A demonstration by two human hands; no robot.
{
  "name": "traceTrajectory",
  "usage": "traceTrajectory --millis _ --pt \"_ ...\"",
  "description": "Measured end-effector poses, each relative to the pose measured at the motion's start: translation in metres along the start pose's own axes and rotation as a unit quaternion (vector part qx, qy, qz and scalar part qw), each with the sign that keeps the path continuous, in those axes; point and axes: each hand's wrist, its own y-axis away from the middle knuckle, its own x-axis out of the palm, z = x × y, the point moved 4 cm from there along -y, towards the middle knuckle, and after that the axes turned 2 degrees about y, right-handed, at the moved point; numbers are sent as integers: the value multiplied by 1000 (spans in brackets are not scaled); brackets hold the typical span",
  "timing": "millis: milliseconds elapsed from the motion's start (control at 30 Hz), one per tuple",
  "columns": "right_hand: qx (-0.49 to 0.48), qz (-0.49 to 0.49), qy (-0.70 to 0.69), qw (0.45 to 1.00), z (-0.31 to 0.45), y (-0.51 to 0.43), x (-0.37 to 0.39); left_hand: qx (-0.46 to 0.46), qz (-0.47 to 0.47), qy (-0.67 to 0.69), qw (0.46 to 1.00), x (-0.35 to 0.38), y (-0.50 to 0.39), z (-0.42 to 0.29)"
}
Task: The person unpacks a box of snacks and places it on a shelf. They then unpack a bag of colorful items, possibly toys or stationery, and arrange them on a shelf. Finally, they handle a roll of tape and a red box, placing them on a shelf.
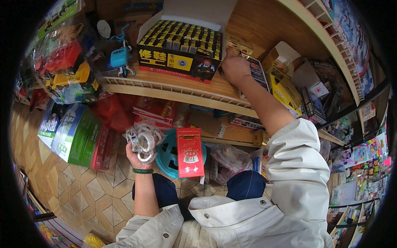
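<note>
My left hand [134,156], with a green bangle on its wrist, holds several tape rolls in clear plastic wrap [145,141] above the floor. My right hand [236,67] reaches onto the wooden shelf at the right end of an open display box [176,63] full of small yellow-and-black cartons. Its fingertips are partly hidden beside the box, near a gold box [239,45], so whether they grip anything is unclear. Below the shelf, a red carton [190,152] lies across a round teal plastic tub or stool [166,155] in front of me.
A slatted rail [180,93] edges the shelf. To its right lie a yellow box [283,94] and opened cartons. Bagged toy trucks [69,71] and a small blue toy bicycle [120,57] are at the left, above green boxes [80,136]. A plastic bag [232,156] sits low.
</note>
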Motion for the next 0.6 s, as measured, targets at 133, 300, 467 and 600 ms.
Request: traceTrajectory --millis 133,300,467,600 --pt "-8 -71 39 997 -2 3 1 -4 27 -12 1000 -4 0 -6" --pt "13 -96 38 995 -6 3 -3 -25 79 -1 997 -1 1 -4" --pt "59 -25 20 998 -9 -3 0 4 21 -2 1000 2 4 -1" --pt "130 29 -69 989 -18 -10 0 4 37 -3 999 7 7 -3"
